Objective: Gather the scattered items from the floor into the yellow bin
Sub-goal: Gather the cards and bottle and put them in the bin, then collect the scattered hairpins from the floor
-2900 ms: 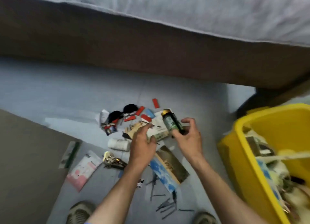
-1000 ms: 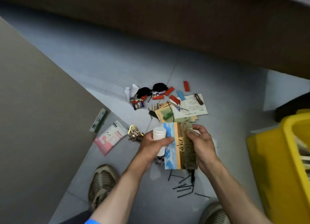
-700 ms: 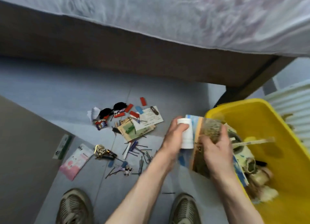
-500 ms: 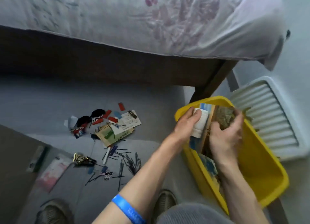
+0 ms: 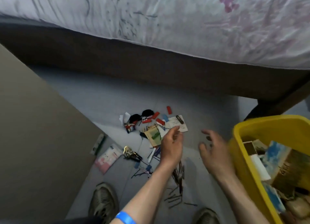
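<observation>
With both the left hand (image 5: 171, 146) and right hand (image 5: 213, 150) empty, fingers loosely spread, a hasty grab risks scattering the thin dark pins (image 5: 177, 173) across the floor (image 5: 104, 96).

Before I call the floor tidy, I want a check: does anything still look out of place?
Yes. A clutter pile of cards and red pieces, a pink packet and thin dark sticks still lie scattered on the floor, outside the yellow bin. Both hands are empty.
</observation>
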### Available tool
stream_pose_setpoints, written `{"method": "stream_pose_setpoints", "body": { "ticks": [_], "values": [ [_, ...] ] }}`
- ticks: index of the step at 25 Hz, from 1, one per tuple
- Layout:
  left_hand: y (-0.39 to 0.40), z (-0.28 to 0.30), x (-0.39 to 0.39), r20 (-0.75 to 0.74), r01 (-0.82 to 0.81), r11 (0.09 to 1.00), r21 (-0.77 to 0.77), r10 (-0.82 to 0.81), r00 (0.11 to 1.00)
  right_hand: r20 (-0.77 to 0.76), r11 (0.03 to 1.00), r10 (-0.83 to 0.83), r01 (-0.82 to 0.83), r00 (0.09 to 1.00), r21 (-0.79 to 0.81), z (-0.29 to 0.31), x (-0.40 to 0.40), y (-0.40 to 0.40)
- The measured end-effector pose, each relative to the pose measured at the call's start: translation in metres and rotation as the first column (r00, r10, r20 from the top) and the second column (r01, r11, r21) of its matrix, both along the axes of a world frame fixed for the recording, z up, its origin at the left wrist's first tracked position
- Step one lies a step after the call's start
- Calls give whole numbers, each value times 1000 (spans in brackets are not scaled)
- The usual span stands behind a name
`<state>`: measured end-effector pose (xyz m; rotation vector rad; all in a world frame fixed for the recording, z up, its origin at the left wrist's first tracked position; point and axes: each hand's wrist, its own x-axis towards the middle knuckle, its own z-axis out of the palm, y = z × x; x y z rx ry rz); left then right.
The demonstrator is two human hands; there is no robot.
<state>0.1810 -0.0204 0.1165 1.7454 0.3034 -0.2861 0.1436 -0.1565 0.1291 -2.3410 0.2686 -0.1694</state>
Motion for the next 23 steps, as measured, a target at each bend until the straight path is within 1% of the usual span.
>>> {"method": "stream_pose_setpoints", "body": {
  "ticks": [3, 5, 7, 9, 10, 11, 12, 13, 14, 15, 16, 17, 18, 19, 20, 21, 22, 23],
  "values": [
    [56, -37, 20, -64, -68, 992, 108, 75, 995, -129, 985, 164, -168, 978, -25, -44, 26, 42],
    [90, -61, 37, -67, -82, 963, 257, 102, 993, -194, 963, 250, -265, 949, -54, -70, 47, 59],
    [123, -86, 60, -63, -53, 900, 433, 89, 994, -238, 935, 329, -351, 914, -57, -93, 74, 76],
    [150, -103, 90, -38, 2, 817, 577, 25, 999, -256, 912, 379, -406, 889, -62, -110, 101, 91],
    [159, -111, 105, -4, 28, 771, 637, -34, 999, -264, 902, 399, -428, 878, -60, -117, 113, 98],
    [163, -118, 122, 44, 58, 697, 714, -127, 991, -274, 892, 418, -448, 866, -55, -122, 123, 103],
    [165, -125, 139, 75, 97, 580, 809, -265, 961, -285, 882, 439, -469, 852, -46, -126, 129, 106],
    [165, -133, 155, 46, 158, 450, 879, -409, 911, -292, 869, 460, -492, 839, -45, -130, 130, 106],
    [161, -140, 170, -33, 238, 353, 905, -499, 866, -288, 857, 476, -511, 831, -59, -133, 130, 103],
    [156, -146, 183, -129, 320, 292, 901, -525, 841, -279, 846, 488, -527, 827, -83, -136, 128, 96],
    [153, -152, 192, -198, 367, 268, 891, -499, 844, -266, 841, 491, -531, 829, -102, -138, 126, 89],
    [150, -155, 197, -209, 359, 278, 891, -450, 868, -259, 845, 483, -523, 836, -110, -140, 126, 83],
    [148, -156, 199, -161, 307, 310, 900, -417, 895, -261, 857, 465, -505, 846, -108, -141, 127, 78],
    [145, -156, 195, -82, 242, 349, 905, -414, 906, -272, 874, 437, -476, 857, -95, -143, 127, 75],
    [144, -153, 190, -10, 203, 397, 895, -437, 899, -281, 897, 402, -436, 871, -68, -144, 128, 74],
    [143, -149, 184, 56, 178, 465, 867, -446, 893, -285, 918, 372, -396, 883, -28, -144, 128, 75],
    [144, -144, 177, 111, 145, 551, 822, -406, 907, -278, 933, 350, -359, 895, 21, -145, 129, 77],
    [146, -136, 171, 140, 105, 641, 760, -319, 937, -264, 944, 330, -322, 906, 75, -145, 128, 80]
  ]
}}
